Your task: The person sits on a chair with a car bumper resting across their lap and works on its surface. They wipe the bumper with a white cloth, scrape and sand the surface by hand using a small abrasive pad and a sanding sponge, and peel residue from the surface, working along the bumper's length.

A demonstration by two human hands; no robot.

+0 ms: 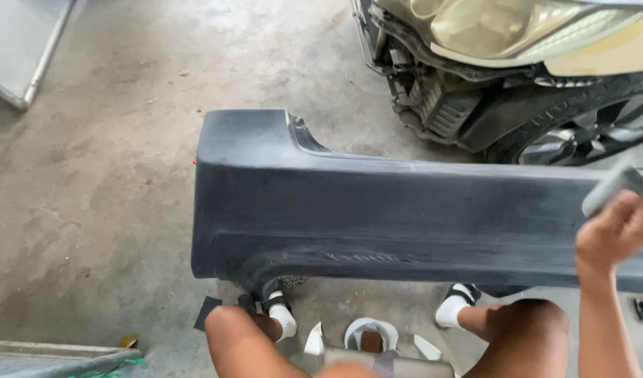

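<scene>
Dull dark grey bumper (377, 210), grey sanding block (615, 187)

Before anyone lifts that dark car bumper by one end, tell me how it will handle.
The bumper is long and thin-walled, so it would probably flex and sag if lifted by one end. Being a hollow shell, it is likely light for its size. It stands on edge on the concrete floor, so a push could tip it. The right hand holds a grey block against it.

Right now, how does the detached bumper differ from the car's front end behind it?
The bumper is dull dark grey, whole and lying on the concrete floor; the car front is pale and stripped, its black inner parts exposed. The right hand holds a grey block at the bumper, not the car.
</scene>
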